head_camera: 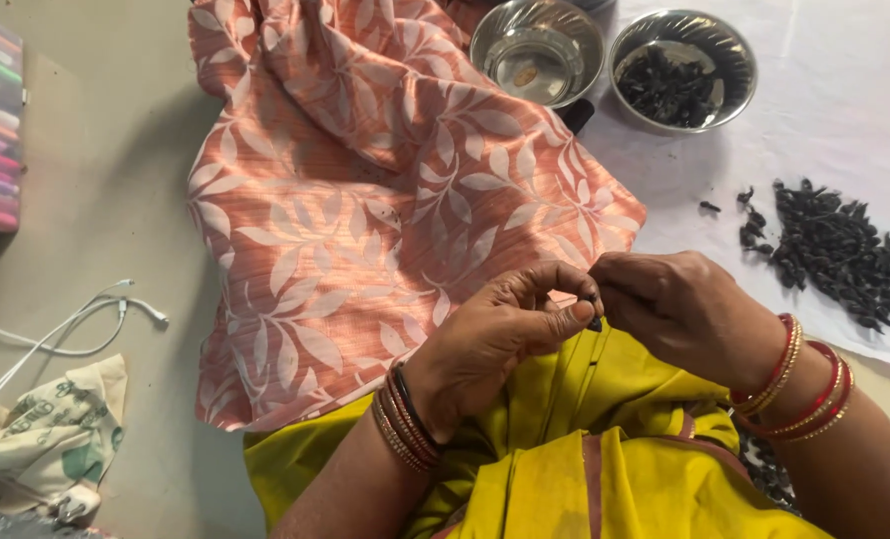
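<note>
While the left hand [495, 339] and right hand [679, 309] meet fingertip to fingertip, both pinching one small dark pod [595, 322], a heap of dark pods [832, 252] waits just beyond the right hand. Farther out, one steel bowl [682, 70] holds a modest share; its neighbour bowl [537, 50] sits nearly bare. Leaf-print cloth [365, 200] covers the floor beyond the left hand.

Both hands meet at the centre, close in front of the body. The left hand [495, 334] curls, thumb laid flat along the bent forefinger, fingertips pinched tight. The right hand [679, 304] faces it, knuckles up, fingers folded down to meet the left's tips (they touch, right there). Both wrists are bent inward, forearms angling up from the lower edge.
</note>
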